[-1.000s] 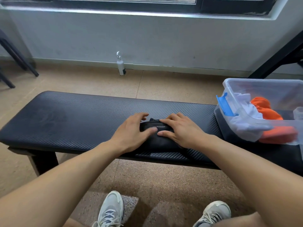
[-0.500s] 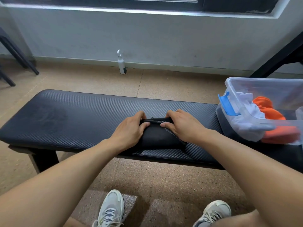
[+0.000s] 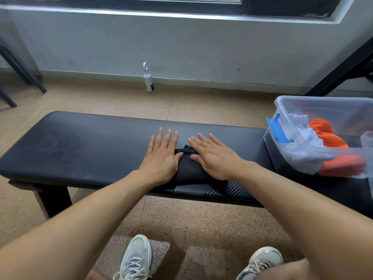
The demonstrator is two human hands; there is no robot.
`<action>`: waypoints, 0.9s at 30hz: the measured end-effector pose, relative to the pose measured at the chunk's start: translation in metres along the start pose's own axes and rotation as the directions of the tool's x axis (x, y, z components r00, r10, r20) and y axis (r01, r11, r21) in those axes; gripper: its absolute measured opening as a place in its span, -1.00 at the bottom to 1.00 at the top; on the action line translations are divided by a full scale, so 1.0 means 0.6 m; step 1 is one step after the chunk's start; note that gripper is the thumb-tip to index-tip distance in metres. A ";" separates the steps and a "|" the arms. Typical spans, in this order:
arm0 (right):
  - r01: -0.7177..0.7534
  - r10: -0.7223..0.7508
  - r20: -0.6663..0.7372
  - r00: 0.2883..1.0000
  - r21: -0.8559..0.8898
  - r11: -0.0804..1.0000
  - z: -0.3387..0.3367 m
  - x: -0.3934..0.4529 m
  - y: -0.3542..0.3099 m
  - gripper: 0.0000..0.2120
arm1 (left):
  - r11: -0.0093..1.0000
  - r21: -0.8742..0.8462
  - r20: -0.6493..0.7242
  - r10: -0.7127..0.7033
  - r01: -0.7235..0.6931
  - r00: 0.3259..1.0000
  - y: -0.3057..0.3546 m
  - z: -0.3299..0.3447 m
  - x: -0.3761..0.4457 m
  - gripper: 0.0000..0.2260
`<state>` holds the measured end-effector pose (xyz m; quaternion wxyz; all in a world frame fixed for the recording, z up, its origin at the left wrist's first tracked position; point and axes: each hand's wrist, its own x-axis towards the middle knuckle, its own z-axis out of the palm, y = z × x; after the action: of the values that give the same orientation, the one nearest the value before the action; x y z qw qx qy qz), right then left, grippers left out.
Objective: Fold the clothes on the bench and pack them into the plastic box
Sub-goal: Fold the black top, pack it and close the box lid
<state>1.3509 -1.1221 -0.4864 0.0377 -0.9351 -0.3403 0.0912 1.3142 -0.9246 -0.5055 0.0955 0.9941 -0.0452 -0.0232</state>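
Flat grip: our left hand [image 3: 161, 158] and right hand [image 3: 212, 156] press, fingers straight, on the folded black garment [image 3: 188, 168] mid-bench [image 3: 90, 146]. Step: final flattening. Next, we judge: lift it into the plastic box [image 3: 323, 106] at the bench's right end.

black garment [image 3: 188, 168], black woven-pattern bench [image 3: 96, 146], blue box latch [image 3: 277, 129]

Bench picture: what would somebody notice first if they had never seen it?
Probably the two hands, left hand and right hand, pressed flat on a small black garment in the middle of the black bench. Next, the bright orange cloth beside white cloth in the clear plastic box at the right.
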 end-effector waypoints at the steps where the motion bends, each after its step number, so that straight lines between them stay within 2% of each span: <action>1: -0.003 0.002 0.035 0.999 0.037 0.999 0.002 0.001 -0.002 -0.42 | 1.000 -0.006 0.032 -0.017 0.017 0.999 -0.001 0.000 0.000 -0.41; 4: -0.027 0.022 0.054 0.998 0.102 0.994 0.004 0.006 -0.001 -0.42 | 0.998 -0.030 0.101 -0.057 0.060 0.993 -0.005 0.002 0.000 -0.40; 7: -0.017 0.016 0.021 1.000 0.044 0.999 -0.007 0.008 -0.006 -0.41 | 0.997 -0.052 0.135 -0.047 0.054 0.990 -0.009 0.004 -0.001 -0.39; 11: -0.039 0.038 0.094 0.995 0.011 0.999 -0.029 0.008 -0.009 -0.41 | 0.988 -0.136 0.171 0.090 -0.067 0.981 -0.005 0.004 -0.011 -0.40; 15: -0.100 0.054 0.201 0.978 0.223 0.970 -0.036 0.004 -0.008 -0.54 | 0.976 -0.173 0.133 0.156 -0.132 0.979 0.002 0.007 -0.021 -0.39; 19: -0.153 0.087 0.260 0.962 0.249 0.956 -0.046 -0.001 -0.021 -0.65 | 0.982 -0.127 0.045 0.143 -0.137 0.989 0.006 -0.002 -0.016 -0.33; 23: -0.189 0.126 0.224 0.966 0.289 0.938 -0.039 -0.014 -0.026 -0.71 | 0.981 -0.131 0.030 0.147 -0.142 0.989 0.022 -0.005 -0.015 -0.31; 27: -0.234 0.210 0.106 0.972 0.384 0.893 -0.033 -0.033 -0.028 -0.57 | 0.968 -0.208 -0.020 0.137 -0.138 0.990 0.022 -0.017 -0.009 -0.26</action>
<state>1.3290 -1.1222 -0.4618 0.2037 -0.9378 -0.2069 0.1904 1.3081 -0.9353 -0.4925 0.2007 0.9732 -0.1110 -0.0185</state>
